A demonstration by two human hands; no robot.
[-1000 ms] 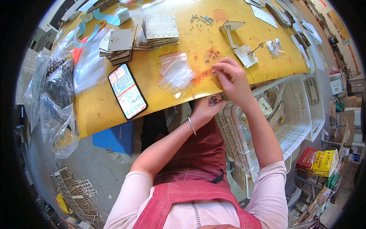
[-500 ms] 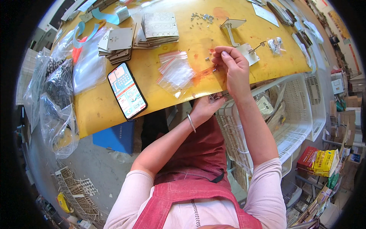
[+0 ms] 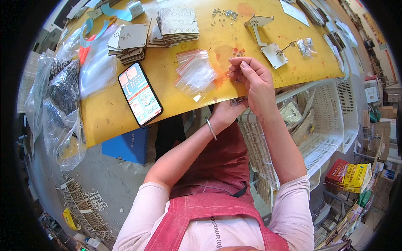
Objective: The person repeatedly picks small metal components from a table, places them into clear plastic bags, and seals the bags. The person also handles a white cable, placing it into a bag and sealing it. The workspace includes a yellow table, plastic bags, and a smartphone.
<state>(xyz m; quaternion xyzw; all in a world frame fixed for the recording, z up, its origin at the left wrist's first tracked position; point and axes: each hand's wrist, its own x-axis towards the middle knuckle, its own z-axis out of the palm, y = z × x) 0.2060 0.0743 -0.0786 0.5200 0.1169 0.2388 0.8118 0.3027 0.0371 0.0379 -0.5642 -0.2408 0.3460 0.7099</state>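
Observation:
My right hand (image 3: 258,82) hovers over the yellow tabletop near its front edge, thumb and fingers pinched together. What lies in the pinch is too small to make out. Small metal screws (image 3: 238,52) lie just beyond those fingertips, and a few more sit under the hand. At the table edge, lower and to the left, my left hand (image 3: 225,115) is closed around a small clear plastic bag (image 3: 237,101), partly hidden by the fingers. Left of the hands, flat zip bags (image 3: 196,76) with red strips lie in a loose pile.
A phone (image 3: 140,94) with a lit picture lies left of the bags. Behind it stand stacks of flat plates (image 3: 179,23). Farther right are a bracket piece (image 3: 257,29), a plate with a rod (image 3: 275,55) and a bagged bundle (image 3: 305,47). White crates (image 3: 322,138) stand below the right edge.
My right hand has come slightly nearer and to the left, its fingers still pinched. My left hand has risen a little at the table edge. The view has shifted slightly.

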